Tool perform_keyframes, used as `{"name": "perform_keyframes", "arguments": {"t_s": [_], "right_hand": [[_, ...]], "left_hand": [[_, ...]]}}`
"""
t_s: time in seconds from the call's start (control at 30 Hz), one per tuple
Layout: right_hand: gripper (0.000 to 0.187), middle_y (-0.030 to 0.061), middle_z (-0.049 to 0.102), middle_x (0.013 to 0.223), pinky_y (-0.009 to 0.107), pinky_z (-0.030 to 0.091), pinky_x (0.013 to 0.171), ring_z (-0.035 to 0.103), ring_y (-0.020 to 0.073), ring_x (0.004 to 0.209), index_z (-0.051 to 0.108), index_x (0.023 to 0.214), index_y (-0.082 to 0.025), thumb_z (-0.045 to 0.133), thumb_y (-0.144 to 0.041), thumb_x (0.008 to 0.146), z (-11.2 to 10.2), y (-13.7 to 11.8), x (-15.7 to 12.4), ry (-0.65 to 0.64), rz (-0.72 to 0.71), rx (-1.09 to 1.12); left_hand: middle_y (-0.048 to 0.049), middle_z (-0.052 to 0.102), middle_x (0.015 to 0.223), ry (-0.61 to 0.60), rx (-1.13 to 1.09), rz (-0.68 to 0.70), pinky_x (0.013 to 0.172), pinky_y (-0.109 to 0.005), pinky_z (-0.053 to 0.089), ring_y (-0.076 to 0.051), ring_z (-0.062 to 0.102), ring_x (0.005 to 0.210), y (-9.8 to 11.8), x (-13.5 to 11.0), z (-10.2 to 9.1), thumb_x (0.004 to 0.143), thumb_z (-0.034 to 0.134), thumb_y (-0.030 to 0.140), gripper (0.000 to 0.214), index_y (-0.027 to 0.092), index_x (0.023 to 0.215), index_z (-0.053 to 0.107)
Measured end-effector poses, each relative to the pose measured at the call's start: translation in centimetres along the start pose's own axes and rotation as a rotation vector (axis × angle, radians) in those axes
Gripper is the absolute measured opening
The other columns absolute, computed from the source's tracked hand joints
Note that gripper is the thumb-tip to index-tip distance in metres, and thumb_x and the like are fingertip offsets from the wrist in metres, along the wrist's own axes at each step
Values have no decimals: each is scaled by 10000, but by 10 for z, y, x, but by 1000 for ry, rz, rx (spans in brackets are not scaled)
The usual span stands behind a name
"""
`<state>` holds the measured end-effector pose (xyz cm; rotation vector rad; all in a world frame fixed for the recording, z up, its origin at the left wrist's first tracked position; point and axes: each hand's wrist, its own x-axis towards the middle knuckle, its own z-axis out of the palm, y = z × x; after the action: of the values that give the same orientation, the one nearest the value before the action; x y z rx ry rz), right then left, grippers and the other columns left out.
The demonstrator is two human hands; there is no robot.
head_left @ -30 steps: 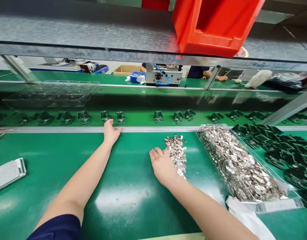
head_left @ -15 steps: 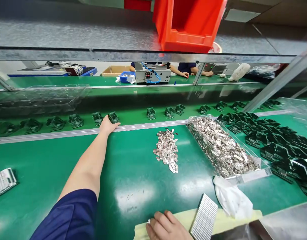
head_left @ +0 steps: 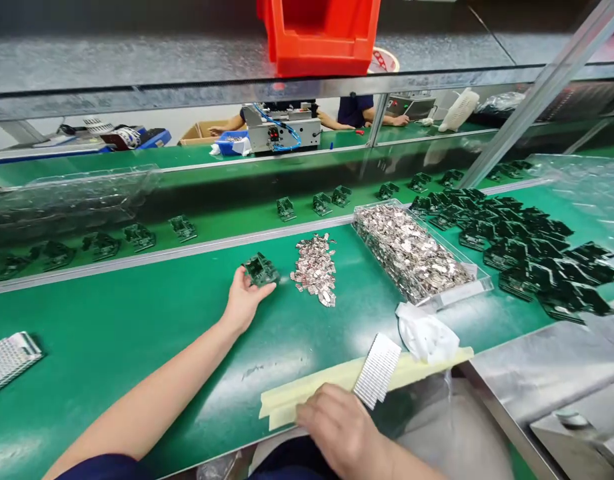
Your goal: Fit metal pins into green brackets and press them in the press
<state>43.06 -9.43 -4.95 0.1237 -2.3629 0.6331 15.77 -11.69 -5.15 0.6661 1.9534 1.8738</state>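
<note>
My left hand is closed on the edge of a small green circuit board and holds it over the green bench, left of a loose pile of small silvery metal pieces. My right hand is at the front edge of the bench, over pale yellow tape. Its fingers are curled together, and what they hold, if anything, is hidden. Touching or just beside that hand lies a white block with a ridged grid. A crumpled white cloth or bag sits to its right.
A clear tray full of metal pieces stands right of the pile. Many more green boards lie beyond it, and a spaced row runs along the back strip. Overhead is a shelf with a red bin. Co-workers' arms show behind.
My left hand has taken a board from the back row and brought it toward me and to the right. My right hand remains near the tape; the view has shifted.
</note>
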Motion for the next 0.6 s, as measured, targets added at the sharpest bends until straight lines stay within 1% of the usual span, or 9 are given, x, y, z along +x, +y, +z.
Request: {"name": "perform_keyframes", "arguments": {"t_s": [0.07,0.13,0.2,0.23,0.27,0.33,0.43,0.53,0.6], "right_hand": [[159,48,700,758,278,522,612,628,167,656,660,980,-177,517,-121,938,-20,1,0,171,256,67],[110,39,731,798,278,547,649,673,179,703,700,924,-206,591,-198,919,-40,3,-3,333,585,106],[131,41,742,816,289,562,662,691,193,725,727,909,-211,619,-286,904,-56,4,-9,449,862,170],[157,47,742,824,298,564,667,691,200,738,733,911,-207,622,-317,898,-62,5,-11,490,936,208],[174,53,736,830,305,562,674,686,204,753,736,907,-202,626,-337,891,-67,5,-13,517,966,240],[173,61,706,845,313,548,702,661,203,792,736,861,-199,644,-345,872,-71,4,-15,558,952,246],[150,72,651,924,347,517,827,626,214,910,731,792,-203,672,-331,843,-68,2,-13,616,924,169],[141,93,625,1077,400,454,960,594,238,1052,726,787,-207,668,-324,842,-59,2,-9,620,947,128],[133,102,609,1161,409,433,983,575,248,1110,718,785,-210,652,-308,846,-54,3,-6,602,957,119]], "left_hand": [[-80,657,1149,-177,-156,-76,939,-394,547,-220,684,1010,12,-37,23,614,832,362,648,231,1127,458],[-65,648,1167,-329,-282,-152,968,-385,529,-213,666,1048,25,-66,42,621,846,317,620,237,1116,481],[-47,641,1151,-423,-301,-165,977,-358,520,-204,645,1070,35,-87,59,628,851,276,581,233,1098,512],[-42,637,1140,-462,-283,-143,975,-345,519,-202,635,1075,38,-95,66,634,848,266,566,232,1098,525],[-40,632,1130,-504,-265,-109,966,-333,521,-201,628,1075,40,-101,73,641,844,263,564,232,1109,532],[-44,629,1099,-594,-249,-33,923,-313,535,-199,632,1041,40,-111,84,662,831,271,565,235,1138,529],[-39,633,1008,-690,-284,25,814,-275,554,-171,655,906,37,-119,94,720,791,304,507,239,1139,514],[-32,632,988,-706,-311,-9,771,-263,551,-156,652,839,39,-124,96,704,807,310,514,243,1118,510],[-30,627,1009,-694,-311,-59,757,-255,548,-155,644,843,41,-126,95,671,834,290,552,242,1116,512]]}}
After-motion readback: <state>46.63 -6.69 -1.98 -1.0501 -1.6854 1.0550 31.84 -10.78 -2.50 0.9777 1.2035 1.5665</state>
